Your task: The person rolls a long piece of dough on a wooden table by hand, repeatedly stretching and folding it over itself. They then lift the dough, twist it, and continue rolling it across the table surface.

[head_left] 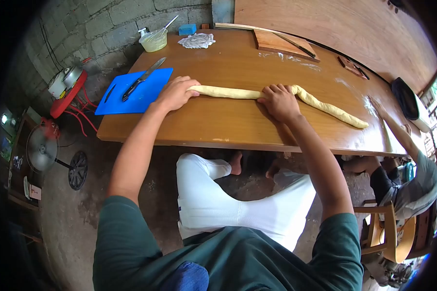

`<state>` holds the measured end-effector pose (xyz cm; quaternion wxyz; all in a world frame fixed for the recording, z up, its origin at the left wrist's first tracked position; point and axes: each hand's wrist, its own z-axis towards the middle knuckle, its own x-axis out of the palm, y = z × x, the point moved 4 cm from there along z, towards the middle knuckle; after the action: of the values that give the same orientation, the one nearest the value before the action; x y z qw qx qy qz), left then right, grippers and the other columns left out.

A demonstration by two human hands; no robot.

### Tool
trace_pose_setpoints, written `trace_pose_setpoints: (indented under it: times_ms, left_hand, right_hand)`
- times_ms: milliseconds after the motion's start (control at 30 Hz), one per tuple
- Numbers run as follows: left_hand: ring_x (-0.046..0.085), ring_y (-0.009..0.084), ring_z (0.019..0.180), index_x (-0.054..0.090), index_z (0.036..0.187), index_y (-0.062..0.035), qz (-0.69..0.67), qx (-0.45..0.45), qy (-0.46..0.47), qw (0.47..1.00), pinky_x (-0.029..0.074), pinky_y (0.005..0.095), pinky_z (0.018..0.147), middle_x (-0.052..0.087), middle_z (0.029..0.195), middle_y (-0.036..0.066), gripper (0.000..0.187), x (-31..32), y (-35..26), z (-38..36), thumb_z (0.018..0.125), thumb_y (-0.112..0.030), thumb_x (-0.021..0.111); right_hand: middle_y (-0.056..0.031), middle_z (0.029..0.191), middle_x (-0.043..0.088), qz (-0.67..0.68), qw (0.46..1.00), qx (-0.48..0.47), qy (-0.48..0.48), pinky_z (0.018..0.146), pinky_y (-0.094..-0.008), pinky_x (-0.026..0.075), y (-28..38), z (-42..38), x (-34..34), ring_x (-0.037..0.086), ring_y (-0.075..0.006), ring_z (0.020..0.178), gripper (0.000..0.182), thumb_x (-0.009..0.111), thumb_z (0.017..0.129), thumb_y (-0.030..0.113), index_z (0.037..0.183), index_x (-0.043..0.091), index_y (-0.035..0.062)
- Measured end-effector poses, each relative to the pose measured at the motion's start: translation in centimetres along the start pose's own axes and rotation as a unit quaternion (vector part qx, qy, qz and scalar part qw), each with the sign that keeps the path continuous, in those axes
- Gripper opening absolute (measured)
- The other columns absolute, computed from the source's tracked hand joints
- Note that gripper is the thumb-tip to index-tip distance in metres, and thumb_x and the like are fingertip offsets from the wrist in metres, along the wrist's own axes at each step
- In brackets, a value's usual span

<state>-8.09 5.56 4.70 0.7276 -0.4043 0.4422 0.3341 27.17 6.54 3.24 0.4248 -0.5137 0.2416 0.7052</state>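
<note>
A long pale rope of dough (228,92) lies across the wooden table (204,128). Its left end is under the curled fingers of my left hand (177,93), beside the blue cutting board (131,89). My right hand (280,103) is wrapped over the rope further right, fingers bent round it. Beyond that hand the dough bends and runs slanting toward the table's front right. On the blue board rests a large knife (143,80) with a black handle, and a small dark blade lies at the board's left side.
A bowl with a utensil (154,41), a blue block (187,29) and a crumpled white cloth (197,40) stand at the back left. A wooden board (281,43) with a knife lies at the back. At the right, a co-worker's arm (398,128) reaches onto the floured table.
</note>
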Motion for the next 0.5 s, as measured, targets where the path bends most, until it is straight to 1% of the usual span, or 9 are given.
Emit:
trace_pose_setpoints:
  times_ms: [33, 133, 200, 233, 300, 333, 400, 433, 500]
  left_hand:
    - [0.062, 0.0347, 0.115, 0.074, 0.121, -0.0097, 0.002, -0.001, 0.0, 1.0, 0.05, 0.0458, 0.1, 0.067, 0.108, 0.011, 0.025, -0.4, -0.1, -1.0, 0.1, -0.022, 0.072]
    - [0.062, 0.034, 0.117, 0.072, 0.127, -0.0118, 0.006, -0.01, -0.024, 1.0, 0.049, 0.0457, 0.102, 0.067, 0.115, 0.01, 0.027, -0.9, -0.2, -3.9, 0.101, -0.021, 0.07]
    - [0.059, 0.0345, 0.126, 0.064, 0.142, -0.0136, 0.058, -0.022, -0.024, 0.998, 0.046, 0.0456, 0.11, 0.065, 0.131, 0.012, 0.039, 0.7, -0.1, -4.8, 0.104, -0.02, 0.067]
    - [0.059, 0.0345, 0.126, 0.064, 0.142, -0.0136, 0.059, -0.024, -0.026, 0.998, 0.046, 0.0456, 0.11, 0.065, 0.131, 0.012, 0.039, 1.2, 0.3, -4.9, 0.104, -0.02, 0.067]
    - [0.049, 0.0341, 0.145, 0.053, 0.154, -0.0135, 0.062, -0.022, -0.017, 0.998, 0.04, 0.0475, 0.121, 0.054, 0.155, 0.014, 0.049, 1.6, 0.5, -4.7, 0.107, -0.025, 0.058]
    - [0.049, 0.0341, 0.145, 0.053, 0.154, -0.0135, 0.061, -0.024, -0.016, 0.998, 0.04, 0.0475, 0.121, 0.054, 0.155, 0.014, 0.049, 2.1, 0.1, -4.9, 0.107, -0.025, 0.058]
    - [0.03, 0.0356, 0.161, 0.04, 0.164, -0.0058, 0.212, -0.025, -0.087, 0.973, 0.022, 0.0474, 0.133, 0.034, 0.173, 0.016, 0.061, 1.4, -4.3, -5.0, 0.109, -0.027, 0.055]
    - [0.03, 0.0356, 0.161, 0.04, 0.164, -0.0058, 0.21, -0.029, -0.083, 0.974, 0.022, 0.0474, 0.133, 0.034, 0.173, 0.016, 0.061, 1.1, -6.4, -4.6, 0.109, -0.027, 0.055]
    - [0.015, 0.0328, 0.167, 0.03, 0.168, -0.0028, 0.119, 0.04, 0.03, 0.992, 0.011, 0.0481, 0.135, 0.019, 0.179, 0.016, 0.065, 2.0, -10.5, -3.5, 0.114, -0.035, 0.043]
  right_hand:
    - [-0.0097, 0.119, 0.071, 0.001, 1.0, -0.001, -0.001, 0.108, -0.0448, 0.047, -0.3, -0.6, -0.1, 0.065, -0.0291, 0.121, 0.032, 0.064, 0.102, 0.035, 0.121, 0.069, 0.0097]
    - [-0.0078, 0.119, 0.07, 0.067, 0.997, -0.021, -0.028, 0.112, -0.0447, 0.044, 0.6, -1.4, 0.3, 0.063, -0.0293, 0.123, 0.03, 0.062, 0.103, 0.034, 0.12, 0.07, 0.0107]
    - [-0.0103, 0.12, 0.07, 0.038, 0.999, -0.011, -0.028, 0.113, -0.0459, 0.043, 1.6, -1.2, 0.5, 0.061, -0.0303, 0.126, 0.033, 0.061, 0.103, 0.033, 0.123, 0.068, 0.0079]
    - [-0.0103, 0.12, 0.07, 0.038, 0.999, -0.013, -0.029, 0.113, -0.0459, 0.043, 2.1, -1.0, 0.5, 0.061, -0.0303, 0.126, 0.033, 0.061, 0.103, 0.033, 0.123, 0.068, 0.0079]
    - [-0.0157, 0.124, 0.068, 0.008, 0.999, 0.031, -0.02, 0.119, -0.0462, 0.04, 3.6, -0.9, 0.0, 0.06, -0.0326, 0.13, 0.041, 0.06, 0.102, 0.031, 0.131, 0.064, 0.0034]
    - [-0.0157, 0.124, 0.068, 0.009, 0.999, 0.03, -0.018, 0.119, -0.0462, 0.04, 4.5, -0.9, -0.2, 0.06, -0.0326, 0.13, 0.041, 0.06, 0.102, 0.031, 0.131, 0.064, 0.0034]
    - [-0.0227, 0.137, 0.064, 0.084, 0.994, -0.014, -0.075, 0.125, -0.047, 0.035, 7.0, -0.6, -1.4, 0.055, -0.0359, 0.139, 0.05, 0.059, 0.1, 0.029, 0.14, 0.059, -0.0014]
    - [-0.0227, 0.137, 0.064, 0.087, 0.994, -0.016, -0.07, 0.125, -0.047, 0.035, 8.3, -0.4, -1.6, 0.055, -0.0359, 0.139, 0.05, 0.059, 0.1, 0.029, 0.14, 0.059, -0.0014]
    - [-0.0246, 0.154, 0.055, 0.168, 0.984, -0.062, 0.0, 0.129, -0.0472, 0.029, 11.3, 0.1, -1.2, 0.047, -0.0374, 0.148, 0.055, 0.058, 0.1, 0.028, 0.146, 0.055, -0.0024]
